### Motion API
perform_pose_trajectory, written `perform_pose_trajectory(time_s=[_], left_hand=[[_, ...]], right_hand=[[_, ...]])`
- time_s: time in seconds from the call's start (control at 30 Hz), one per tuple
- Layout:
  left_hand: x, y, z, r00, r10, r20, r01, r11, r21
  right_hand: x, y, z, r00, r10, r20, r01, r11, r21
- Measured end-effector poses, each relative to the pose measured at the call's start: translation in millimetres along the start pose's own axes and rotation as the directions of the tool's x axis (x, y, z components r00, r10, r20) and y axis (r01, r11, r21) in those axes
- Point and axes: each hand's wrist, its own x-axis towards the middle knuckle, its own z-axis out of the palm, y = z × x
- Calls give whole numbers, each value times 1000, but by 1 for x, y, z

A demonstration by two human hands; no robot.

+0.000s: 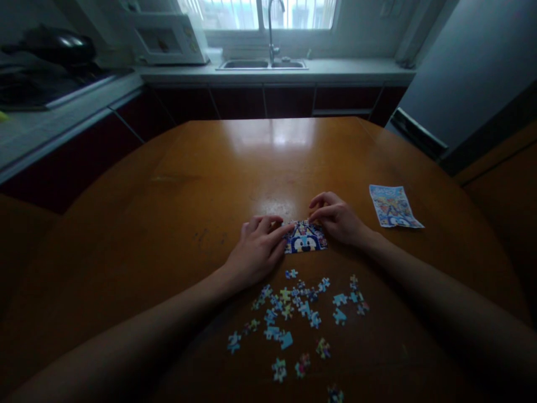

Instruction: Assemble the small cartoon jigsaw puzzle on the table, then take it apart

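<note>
A partly assembled jigsaw puzzle [305, 243] with a blue cartoon dog's face lies flat on the wooden table. My left hand [260, 246] rests at its left side, fingers stretched out, the index finger touching the upper left part. At the puzzle's upper right edge is my right hand [335, 217], its fingers bent and drawn together; whatever is between the fingertips is hidden. Closer to me, loose jigsaw pieces [305, 308] in light blue, yellow and dark blue are scattered, several touching one another.
A creased picture sheet [394, 207] showing a similar dog lies to the right on the table [201, 168]. Beyond the table are a counter with a sink [262, 64], a microwave [168, 39], a wok [62, 47] on the stove, and a fridge [470, 73].
</note>
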Motion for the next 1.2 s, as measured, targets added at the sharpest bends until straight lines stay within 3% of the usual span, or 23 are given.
perform_pose_trajectory(time_s=[0.1,0.27,0.63,0.83,1.03,1.2], left_hand=[[0,-1,1,1000,-5,-1,5,1000,-7],[0,0,1,1000,-3,2,3,1000,-9],[0,-1,0,1000,1,-9,-1,1000,-18],[0,0,0,1000,0,-1,0,1000,-9],[1,2,-3,1000,-15,19,15,1000,-7],[0,3,-2,1000,-12,21,12,1000,-10]], right_hand=[[2,-1,-1,999,-18,31,19,1000,-2],[2,2,-1,998,30,-48,-28,998,49],[3,-1,1,998,19,61,-21,999,27],[3,3,0,991,113,-73,-105,988,113],[4,0,-2,995,94,-30,-91,992,89],[4,1,-3,946,274,-174,-236,949,211]])
